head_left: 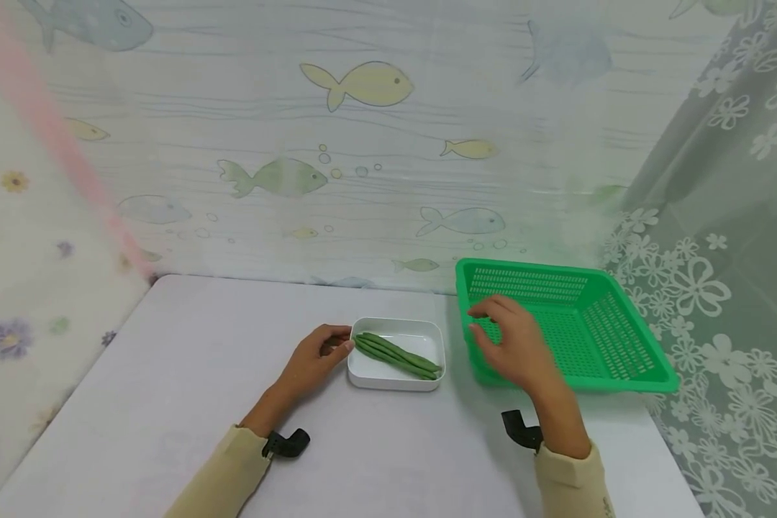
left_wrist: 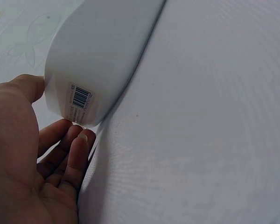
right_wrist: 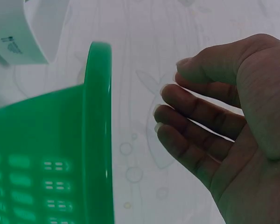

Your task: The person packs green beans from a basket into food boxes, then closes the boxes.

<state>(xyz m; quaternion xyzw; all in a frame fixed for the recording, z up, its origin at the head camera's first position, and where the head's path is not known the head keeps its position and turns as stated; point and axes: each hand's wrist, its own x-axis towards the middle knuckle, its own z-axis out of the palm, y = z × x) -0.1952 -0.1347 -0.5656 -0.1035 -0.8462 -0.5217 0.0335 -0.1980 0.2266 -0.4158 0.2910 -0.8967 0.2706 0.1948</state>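
A small white rectangular dish (head_left: 395, 384) stands on the table with several green beans (head_left: 396, 355) lying across it in a bundle. My left hand (head_left: 317, 360) is at the dish's left end, its thumb and fingertips touching the wall with loosely bent fingers. In the left wrist view, the dish's outer wall (left_wrist: 102, 51) carries a barcode label (left_wrist: 81, 100). Over the left side of a green plastic basket (head_left: 566, 383) hovers my right hand (head_left: 511, 345), holding nothing. The right wrist view shows its fingers loosely bent, apart from the basket rim (right_wrist: 98, 130).
The white table (head_left: 188, 381) meets a fish-patterned backdrop (head_left: 350, 237) behind the dish and basket. A sheer flowered curtain (head_left: 706, 288) hangs at the right, close to the basket. Flowered fabric (head_left: 45, 288) hangs on the left. Both wrists wear black mounts.
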